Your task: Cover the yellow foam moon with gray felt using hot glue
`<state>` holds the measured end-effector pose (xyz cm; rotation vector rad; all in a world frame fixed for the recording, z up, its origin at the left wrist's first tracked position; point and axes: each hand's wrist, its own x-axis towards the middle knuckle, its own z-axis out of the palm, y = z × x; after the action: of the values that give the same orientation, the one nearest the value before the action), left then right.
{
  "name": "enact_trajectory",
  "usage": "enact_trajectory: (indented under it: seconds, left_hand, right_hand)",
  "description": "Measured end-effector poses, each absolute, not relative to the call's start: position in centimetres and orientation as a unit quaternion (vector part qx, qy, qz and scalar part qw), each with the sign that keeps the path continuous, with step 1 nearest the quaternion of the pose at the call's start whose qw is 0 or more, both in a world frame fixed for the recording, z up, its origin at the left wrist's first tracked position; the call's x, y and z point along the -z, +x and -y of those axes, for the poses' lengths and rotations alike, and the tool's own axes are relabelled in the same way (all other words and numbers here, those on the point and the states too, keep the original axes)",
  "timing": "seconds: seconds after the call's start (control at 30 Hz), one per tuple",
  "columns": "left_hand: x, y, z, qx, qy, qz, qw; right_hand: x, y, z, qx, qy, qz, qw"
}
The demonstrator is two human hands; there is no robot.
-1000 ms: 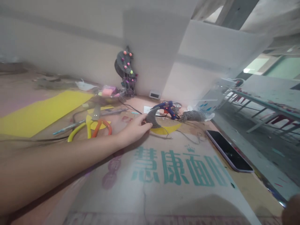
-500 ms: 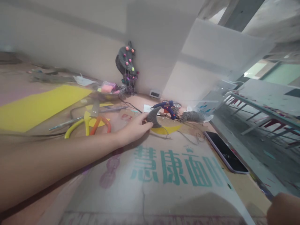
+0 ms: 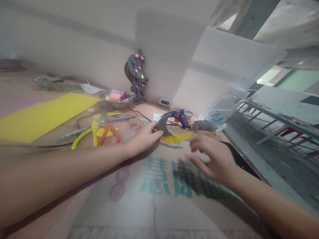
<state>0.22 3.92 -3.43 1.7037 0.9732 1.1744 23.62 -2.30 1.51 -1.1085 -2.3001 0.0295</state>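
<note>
Fingers of my left hand pinch the grey crescent on the tabletop, near the glue gun. Right hand open, hovering apart. Crescent likely light, stiff, rough; grip mid-body.

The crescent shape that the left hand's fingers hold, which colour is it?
The crescent shape is grey, yellow at its lower end; the head view shows it.

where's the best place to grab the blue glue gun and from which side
Take the glue gun by its handle, which seems to angle toward the near right. Come from the right with the right hand: the gun points left, and the left hand holding the grey crescent blocks the near-left side.
</note>
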Motion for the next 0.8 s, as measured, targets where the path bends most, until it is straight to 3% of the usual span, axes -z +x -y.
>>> enact_trajectory:
  seconds: [0.17, 0.37, 0.6, 0.8]
  left_hand:
    - [2.6, 0.2, -3.5, -0.458, 0.656, -0.401, 0.446]
    - [2.0, 0.2, -3.0, -0.459, 0.664, -0.398, 0.436]
    - [2.2, 0.1, -3.0, -0.435, 0.688, -0.421, 0.4]
    - [1.9, 0.1, -2.7, -0.41, 0.715, -0.417, 0.383]
  right_hand:
    - [1.3, 23.5, -0.4, -0.141, -0.537, 0.768, 0.32]
    - [2.0, 22.6, 0.0, -0.277, -0.475, 0.761, 0.344]
    - [1.3, 23.4, 0.6, -0.023, -0.464, 0.828, 0.315]
    - [0.9, 23.4, 0.9, 0.028, -0.439, 0.843, 0.31]
